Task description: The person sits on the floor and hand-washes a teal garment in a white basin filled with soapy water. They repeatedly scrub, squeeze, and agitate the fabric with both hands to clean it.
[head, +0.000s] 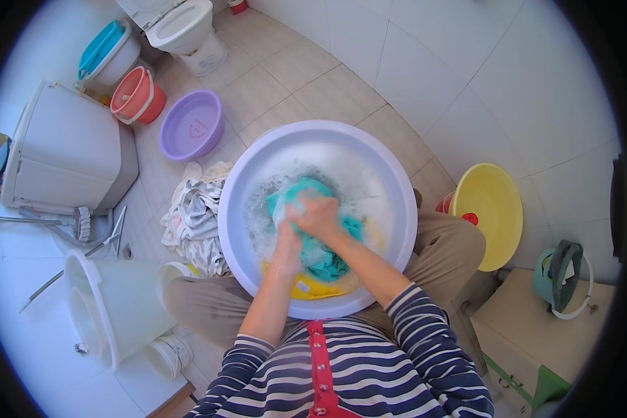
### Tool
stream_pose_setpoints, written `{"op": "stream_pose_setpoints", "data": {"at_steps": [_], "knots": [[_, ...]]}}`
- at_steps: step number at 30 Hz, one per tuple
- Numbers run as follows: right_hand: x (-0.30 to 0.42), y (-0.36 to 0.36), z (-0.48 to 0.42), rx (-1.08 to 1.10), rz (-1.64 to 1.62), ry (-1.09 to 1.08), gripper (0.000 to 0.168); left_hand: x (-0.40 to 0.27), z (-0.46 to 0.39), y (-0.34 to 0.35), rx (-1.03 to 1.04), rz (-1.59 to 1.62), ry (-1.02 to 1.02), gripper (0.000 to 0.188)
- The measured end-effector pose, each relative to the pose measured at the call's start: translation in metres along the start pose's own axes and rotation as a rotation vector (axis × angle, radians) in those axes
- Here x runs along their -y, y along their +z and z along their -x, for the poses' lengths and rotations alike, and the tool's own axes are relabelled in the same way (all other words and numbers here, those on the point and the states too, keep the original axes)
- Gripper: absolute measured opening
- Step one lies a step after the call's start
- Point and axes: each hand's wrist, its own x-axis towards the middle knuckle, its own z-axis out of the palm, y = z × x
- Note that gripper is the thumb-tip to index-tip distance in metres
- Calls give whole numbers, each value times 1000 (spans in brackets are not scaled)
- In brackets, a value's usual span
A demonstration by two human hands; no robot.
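A large round pale-lilac plastic basin (235, 172) with sudsy water stands before me between my knees. Both my hands are together above its middle, gripping a wet teal cloth (307, 187). My left hand (291, 222) is partly covered by suds, and its fingers are hard to make out. My right hand (317, 211) is closed on the cloth beside it. More of the teal cloth lies in the water below my hands. Near the basin's close edge, a yellow item (318, 289), likely fabric, lies partly under the suds.
A pile of wet-looking clothes (198, 214) lies on the tiles left of the basin. Beyond are a purple basin (193, 125), a red bucket (138, 96) and a toilet (183, 31). A yellow basin (488, 209) leans at right; a large translucent tub (130, 298) lies at left.
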Motion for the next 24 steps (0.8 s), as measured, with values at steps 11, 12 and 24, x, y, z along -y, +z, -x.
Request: {"op": "stream_pose_setpoints", "data": {"at_steps": [11,12,24], "knots": [[-62,1,-1,-145,145,605,30,-16,0,22,-146,-411,-56,49],[-62,2,-1,-206,205,489,33,-10,-2,16,-142,-620,27,51],[-57,35,7,7,-109,385,8,10,-39,-37,-290,-164,-239,48]]}}
